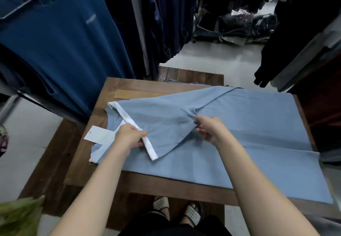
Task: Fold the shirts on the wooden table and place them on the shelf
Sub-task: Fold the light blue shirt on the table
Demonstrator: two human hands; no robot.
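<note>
A light blue shirt (249,130) with white trim lies spread across the wooden table (147,182), collar end to the left. One sleeve with a white cuff (150,148) is folded over onto the body. My left hand (131,136) pinches the white cuff edge. My right hand (210,128) grips a bunch of the fabric near the underarm of that sleeve. A white paper tag (99,135) hangs off the collar end at the table's left side.
Dark blue shirts (60,38) hang on a rack close to the left and far edge of the table. Black garments (295,42) hang at the right. Bagged clothes (239,27) lie on the floor beyond. My sandalled feet (177,210) stand under the near edge.
</note>
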